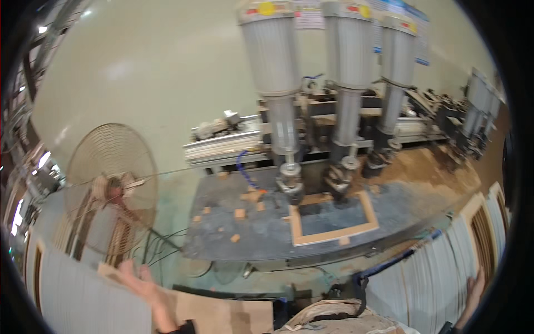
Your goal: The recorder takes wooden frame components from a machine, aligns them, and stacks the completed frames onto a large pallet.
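Observation:
My left hand (142,285) is at the lower left, fingers stretched and spread at the top edge of a stack of grey-white panels (92,295). A pale wooden edge (109,272) shows beside its fingers. At the far lower right my right hand (475,286) rests against the side of another stack of grey-white frames (428,284), its fingers extended and partly blurred. A rectangular wooden frame (334,236) lies on the dark machine table (214,242), with its far side beneath the tool heads. Neither hand touches that frame.
Tall grey cylinders (272,61) with metal heads (290,181) stand over the table. Small wood offcuts (240,214) lie on it, and sawdust (428,172) heaps at right. A caged fan (111,189) stands left, with cables (167,240) nearby. A brown board (222,312) lies below.

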Demonstrator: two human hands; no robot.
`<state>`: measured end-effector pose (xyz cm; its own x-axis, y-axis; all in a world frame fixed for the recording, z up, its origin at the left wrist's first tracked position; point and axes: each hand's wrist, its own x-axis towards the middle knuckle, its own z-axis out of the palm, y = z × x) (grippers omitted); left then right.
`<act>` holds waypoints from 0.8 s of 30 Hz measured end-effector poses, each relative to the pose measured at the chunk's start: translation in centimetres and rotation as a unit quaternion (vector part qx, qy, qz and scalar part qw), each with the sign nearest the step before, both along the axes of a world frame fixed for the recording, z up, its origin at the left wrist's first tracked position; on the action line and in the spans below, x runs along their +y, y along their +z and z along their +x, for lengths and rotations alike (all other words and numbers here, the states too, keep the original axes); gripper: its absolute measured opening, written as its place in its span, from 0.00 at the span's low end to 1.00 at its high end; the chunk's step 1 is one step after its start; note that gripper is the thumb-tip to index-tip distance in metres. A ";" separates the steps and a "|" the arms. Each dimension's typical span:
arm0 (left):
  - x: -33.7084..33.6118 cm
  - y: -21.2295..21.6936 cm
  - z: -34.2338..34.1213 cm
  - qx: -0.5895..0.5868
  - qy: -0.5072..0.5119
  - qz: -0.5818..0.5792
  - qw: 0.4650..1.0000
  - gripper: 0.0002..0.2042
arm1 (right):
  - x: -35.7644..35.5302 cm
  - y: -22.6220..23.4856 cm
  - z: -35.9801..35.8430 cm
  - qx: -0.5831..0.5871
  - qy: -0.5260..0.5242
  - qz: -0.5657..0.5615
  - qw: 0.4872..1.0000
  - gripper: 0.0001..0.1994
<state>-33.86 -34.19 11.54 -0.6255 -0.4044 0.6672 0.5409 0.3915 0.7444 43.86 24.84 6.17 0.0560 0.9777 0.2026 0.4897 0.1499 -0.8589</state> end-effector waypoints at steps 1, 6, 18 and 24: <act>4.1 -4.3 -1.0 -0.030 -0.023 -0.211 0.977 0.16 | -2.1 3.2 -6.2 -0.370 -0.041 -0.017 0.928 0.31; 35.4 -18.4 5.1 -0.138 -0.507 -0.438 0.730 0.26 | -9.3 8.4 -18.9 -0.285 0.085 0.144 0.944 0.20; 35.4 -37.2 12.5 -0.209 -0.526 -0.375 0.734 0.25 | -0.9 1.5 -46.9 -0.418 0.606 0.214 0.642 0.23; 27.8 -23.2 15.2 -0.123 -0.599 -0.615 0.497 0.20 | 3.8 -16.6 -51.3 -0.320 0.586 0.247 0.702 0.23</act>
<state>-18.69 -6.37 -11.63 -0.0495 0.9769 -0.2077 0.8859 0.1390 0.4425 -7.40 28.61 -10.42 -0.9858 0.0765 0.1495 0.0424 0.9747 -0.2194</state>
